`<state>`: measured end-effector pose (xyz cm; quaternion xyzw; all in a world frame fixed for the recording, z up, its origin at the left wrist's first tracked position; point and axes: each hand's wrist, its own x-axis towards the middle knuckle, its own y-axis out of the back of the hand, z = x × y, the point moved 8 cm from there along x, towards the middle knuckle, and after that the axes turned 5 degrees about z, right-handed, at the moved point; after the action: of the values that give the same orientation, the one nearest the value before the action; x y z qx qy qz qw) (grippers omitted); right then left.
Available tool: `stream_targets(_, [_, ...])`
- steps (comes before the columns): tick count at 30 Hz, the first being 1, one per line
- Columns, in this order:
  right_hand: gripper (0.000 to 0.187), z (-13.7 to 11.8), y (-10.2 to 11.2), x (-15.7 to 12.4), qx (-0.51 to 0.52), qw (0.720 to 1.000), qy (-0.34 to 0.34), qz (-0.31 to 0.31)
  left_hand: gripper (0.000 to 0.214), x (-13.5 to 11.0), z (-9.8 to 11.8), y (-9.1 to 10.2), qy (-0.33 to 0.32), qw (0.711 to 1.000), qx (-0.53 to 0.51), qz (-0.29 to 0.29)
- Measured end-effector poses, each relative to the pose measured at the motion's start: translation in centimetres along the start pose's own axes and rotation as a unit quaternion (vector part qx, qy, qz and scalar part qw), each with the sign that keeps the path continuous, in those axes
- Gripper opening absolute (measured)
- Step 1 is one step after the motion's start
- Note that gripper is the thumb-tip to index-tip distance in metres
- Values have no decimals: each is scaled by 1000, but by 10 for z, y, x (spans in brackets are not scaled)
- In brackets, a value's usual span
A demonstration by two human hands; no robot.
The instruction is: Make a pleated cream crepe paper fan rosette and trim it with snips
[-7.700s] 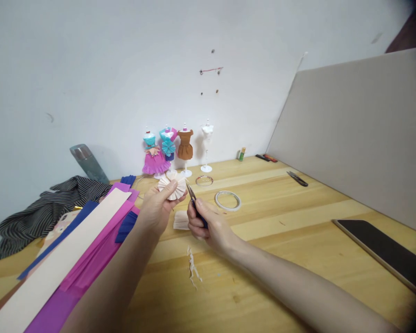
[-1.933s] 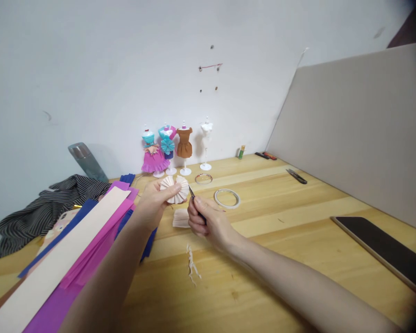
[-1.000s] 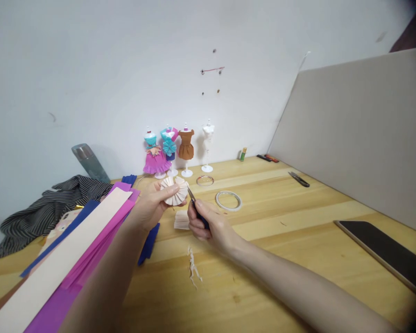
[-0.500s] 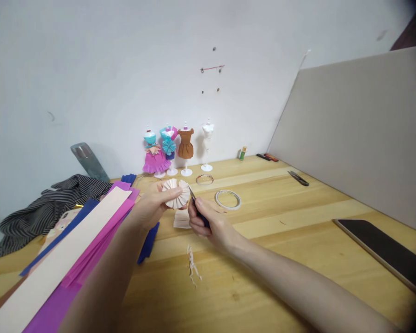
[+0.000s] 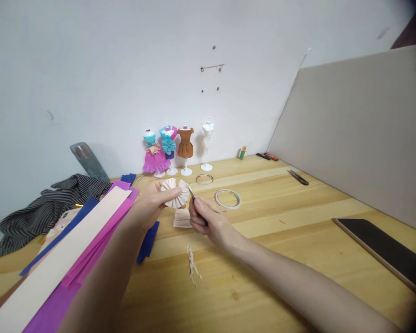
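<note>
My left hand [image 5: 149,206] pinches a pleated, pale pink paper fan [image 5: 175,193] and holds it up above the wooden table [image 5: 280,240]. My right hand [image 5: 208,222] is closed around small scissors [image 5: 191,192], whose blades point up at the fan's right edge. A folded pale pink piece [image 5: 182,218] lies on the table just under the hands. Thin paper trimmings [image 5: 193,265] lie nearer to me.
Long strips of pink, purple, blue and cream paper [image 5: 76,240] lie at left beside striped cloth [image 5: 45,208] and a flask [image 5: 85,159]. Four small mannequins [image 5: 180,148] stand at the wall. Tape rings [image 5: 228,199], another pair of snips [image 5: 298,177] and a dark tablet [image 5: 381,249] lie at right.
Both hands have stayed in nearly the same place. The scissor tips have come closer to the fan's right edge, and the fan has been turned slightly in my left fingers.
</note>
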<state>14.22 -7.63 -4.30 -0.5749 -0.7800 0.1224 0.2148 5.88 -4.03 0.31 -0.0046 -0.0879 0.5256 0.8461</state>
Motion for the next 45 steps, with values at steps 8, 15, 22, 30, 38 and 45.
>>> stream_targets(8, [49,1,1,0,-5,1000,1,0,21,0,0,1,7,1000,-3,7])
stream_targets(15, [48,0,2,0,-21,1000,11,4,23,0,2,1,16,1000,-1,-2])
stream_targets(22, [48,0,4,0,-56,998,39,3,20,-1,3,7,11,1000,14,6])
stream_targets(30, [48,0,8,-1,-120,991,52,5,20,-2,4,14,6,1000,13,15])
stream_targets(38, [47,-3,3,-3,-103,993,60,1,25,-3,9,9,20,999,-24,25])
stream_targets(45, [44,0,5,-4,-111,992,52,-2,24,-3,10,9,15,999,-40,20])
